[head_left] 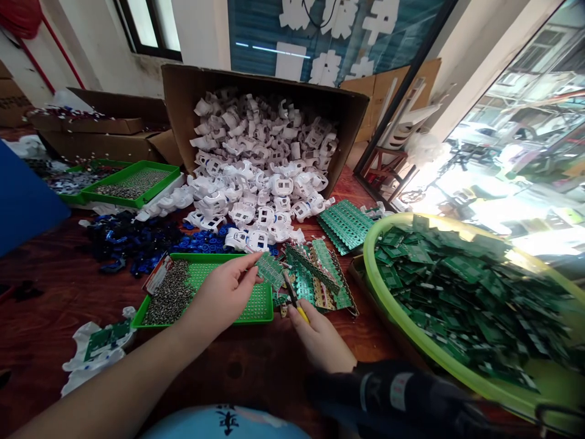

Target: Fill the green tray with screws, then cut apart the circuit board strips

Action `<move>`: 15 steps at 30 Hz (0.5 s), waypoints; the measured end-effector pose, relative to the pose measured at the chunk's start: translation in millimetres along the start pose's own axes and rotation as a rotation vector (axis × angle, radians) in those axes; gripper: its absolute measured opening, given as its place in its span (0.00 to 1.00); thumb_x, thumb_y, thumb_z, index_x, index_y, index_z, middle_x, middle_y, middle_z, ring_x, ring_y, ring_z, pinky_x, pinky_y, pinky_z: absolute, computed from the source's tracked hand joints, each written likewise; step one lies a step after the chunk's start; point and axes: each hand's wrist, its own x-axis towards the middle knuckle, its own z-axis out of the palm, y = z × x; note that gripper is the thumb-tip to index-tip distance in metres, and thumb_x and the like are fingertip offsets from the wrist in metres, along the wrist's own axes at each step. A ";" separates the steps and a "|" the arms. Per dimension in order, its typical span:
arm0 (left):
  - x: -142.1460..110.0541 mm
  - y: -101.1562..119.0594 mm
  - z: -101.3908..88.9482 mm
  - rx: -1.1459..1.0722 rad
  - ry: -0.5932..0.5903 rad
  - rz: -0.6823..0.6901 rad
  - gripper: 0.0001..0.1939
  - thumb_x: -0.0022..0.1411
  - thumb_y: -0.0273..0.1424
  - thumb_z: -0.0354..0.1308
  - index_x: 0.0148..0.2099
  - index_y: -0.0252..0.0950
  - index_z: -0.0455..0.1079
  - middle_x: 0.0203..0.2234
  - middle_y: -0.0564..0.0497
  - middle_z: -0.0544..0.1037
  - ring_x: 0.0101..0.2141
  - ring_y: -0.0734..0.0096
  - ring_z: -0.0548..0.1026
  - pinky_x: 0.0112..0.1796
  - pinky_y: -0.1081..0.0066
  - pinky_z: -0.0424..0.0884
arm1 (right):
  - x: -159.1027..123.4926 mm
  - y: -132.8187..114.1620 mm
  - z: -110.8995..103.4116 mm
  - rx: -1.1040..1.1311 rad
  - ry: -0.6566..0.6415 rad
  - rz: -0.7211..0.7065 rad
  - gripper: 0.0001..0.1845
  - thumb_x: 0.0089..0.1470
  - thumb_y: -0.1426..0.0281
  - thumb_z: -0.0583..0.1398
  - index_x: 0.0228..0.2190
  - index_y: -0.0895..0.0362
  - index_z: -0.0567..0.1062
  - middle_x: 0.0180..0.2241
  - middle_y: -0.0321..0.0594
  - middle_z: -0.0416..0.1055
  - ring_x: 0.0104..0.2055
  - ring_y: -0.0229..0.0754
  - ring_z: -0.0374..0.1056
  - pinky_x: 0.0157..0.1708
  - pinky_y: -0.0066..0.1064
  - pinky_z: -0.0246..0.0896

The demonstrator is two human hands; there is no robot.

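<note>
My left hand point(223, 291) pinches a small green circuit board panel point(270, 269) by its edge, held over the right end of a green tray point(260, 308). My right hand point(320, 338) grips small yellow-handled cutters point(295, 299), their jaws pointing at the board. Just beyond lies a pile of green circuit board strips point(320, 277) on the wooden table.
A big green basin point(411, 332) at right is full of small green boards. A tipped cardboard box point(183, 103) spills white plastic housings point(256, 177). Blue parts point(137, 241), another green tray point(132, 183) and stacked green panels point(345, 224) lie around.
</note>
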 end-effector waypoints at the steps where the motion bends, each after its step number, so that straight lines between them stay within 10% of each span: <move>1: 2.8 -1.3 -0.5 -0.097 -0.009 -0.066 0.21 0.59 0.36 0.52 0.54 0.36 0.65 0.40 0.47 0.76 0.38 0.64 0.75 0.41 0.66 0.71 | -0.1 0.9 0.2 0.021 -0.009 0.012 0.22 0.54 0.53 0.50 0.33 0.58 0.70 0.30 0.43 0.67 0.34 0.47 0.64 0.34 0.33 0.59; 7: 15.1 -9.2 -5.0 -0.614 -0.001 -0.371 0.16 0.56 0.24 0.55 0.48 0.31 0.66 0.30 0.48 0.77 0.30 0.73 0.76 0.37 0.71 0.73 | 0.5 3.7 -1.1 0.140 -0.037 0.077 0.27 0.52 0.48 0.51 0.34 0.59 0.72 0.28 0.41 0.67 0.35 0.48 0.64 0.34 0.32 0.60; 15: 10.9 -13.8 -2.3 -0.365 -0.003 -0.209 0.21 0.58 0.34 0.54 0.53 0.34 0.63 0.39 0.47 0.75 0.35 0.70 0.75 0.40 0.68 0.72 | 1.9 9.3 -0.9 0.057 -0.011 0.008 0.25 0.54 0.54 0.51 0.45 0.59 0.68 0.46 0.46 0.63 0.52 0.48 0.56 0.51 0.35 0.51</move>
